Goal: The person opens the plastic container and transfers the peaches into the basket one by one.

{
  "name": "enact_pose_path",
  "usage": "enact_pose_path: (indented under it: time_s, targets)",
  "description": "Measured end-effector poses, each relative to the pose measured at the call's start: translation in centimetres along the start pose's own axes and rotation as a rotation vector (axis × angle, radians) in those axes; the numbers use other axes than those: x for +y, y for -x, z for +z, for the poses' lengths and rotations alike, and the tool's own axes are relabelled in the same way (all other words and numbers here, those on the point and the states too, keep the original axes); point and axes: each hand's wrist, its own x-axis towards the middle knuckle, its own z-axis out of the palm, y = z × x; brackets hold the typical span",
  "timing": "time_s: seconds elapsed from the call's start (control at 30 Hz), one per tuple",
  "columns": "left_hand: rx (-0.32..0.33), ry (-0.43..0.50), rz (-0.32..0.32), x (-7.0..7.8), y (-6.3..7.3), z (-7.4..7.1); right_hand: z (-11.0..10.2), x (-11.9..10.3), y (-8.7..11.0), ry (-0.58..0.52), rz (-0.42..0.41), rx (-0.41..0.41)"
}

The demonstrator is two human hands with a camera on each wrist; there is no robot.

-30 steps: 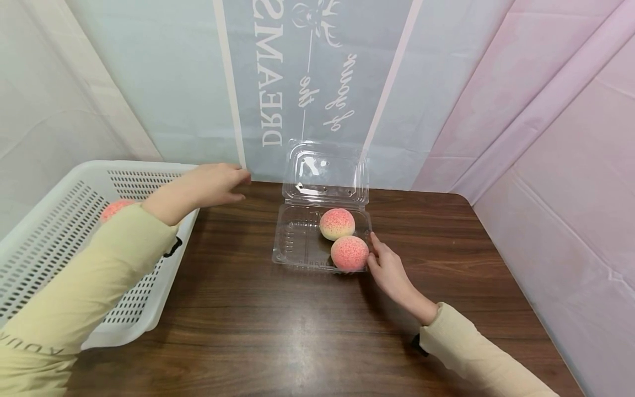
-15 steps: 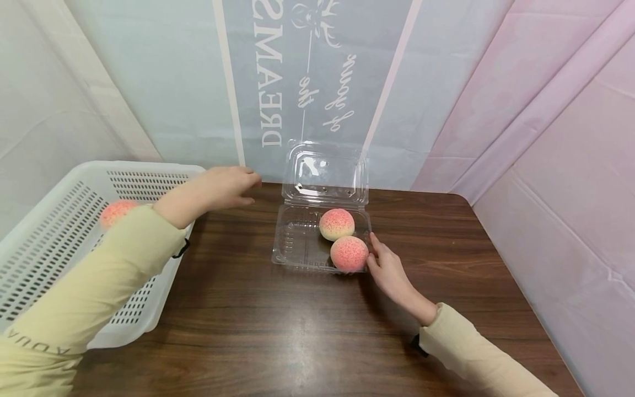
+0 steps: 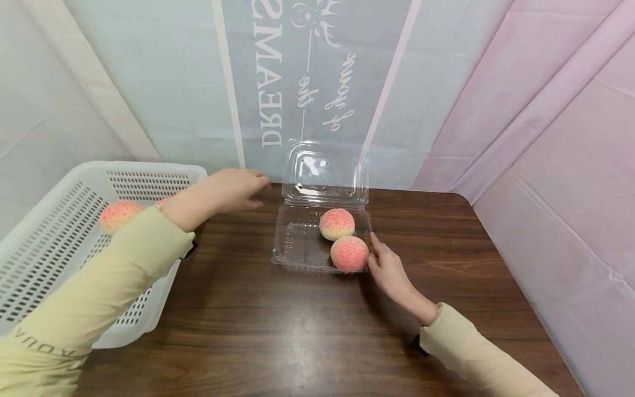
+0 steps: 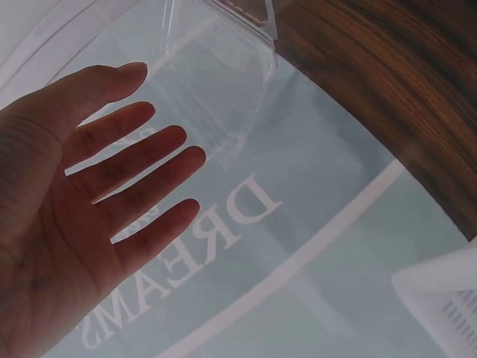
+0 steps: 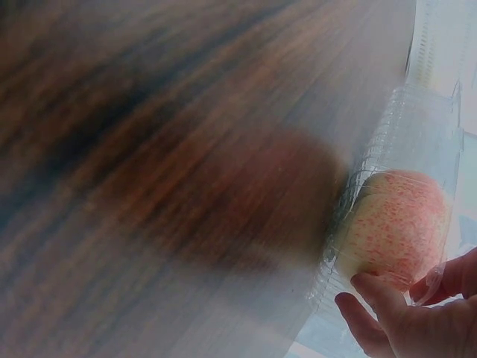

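Your left hand (image 3: pixel 233 190) floats free between the white basket (image 3: pixel 119 337) and the clear container (image 3: pixel 297 245), which holds two pink balls (image 3: pixel 349 254). Your right hand (image 3: pixel 392 274) touches the container's right side; whether it pinches, I cannot tell.

Basket (image 3: pixel 131 165) at left of table (image 3: pixel 248 331), peaches (image 3: pixel 119 214) inside. Container (image 3: pixel 297 245) mid-table, far side: near peach (image 3: pixel 349 254), far peach (image 3: pixel 337 223) in right half. Lid (image 3: pixel 324 175) behind, before curtain (image 3: pixel 198 99). Left hand (image 3: pixel 232 190) between basket and container; right hand (image 3: pixel 389 270) at container's right edge.
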Motion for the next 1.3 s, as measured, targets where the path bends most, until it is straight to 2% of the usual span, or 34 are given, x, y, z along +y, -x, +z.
enact_pose_path:
  time_s: [0.77,1.0,1.3]
  targets:
    - [0.081,-0.011,0.095,1.6,-0.6,0.6,-0.1,0.0,0.0,0.010,0.013,-0.006]
    - [0.141,-0.019,0.164,2.6,-1.0,0.8,0.0,-0.1,0.1,0.005,0.005,0.006]
    - [0.092,-0.053,0.201,3.8,-1.5,0.7,0.1,0.0,0.0,0.001,0.012,-0.006]
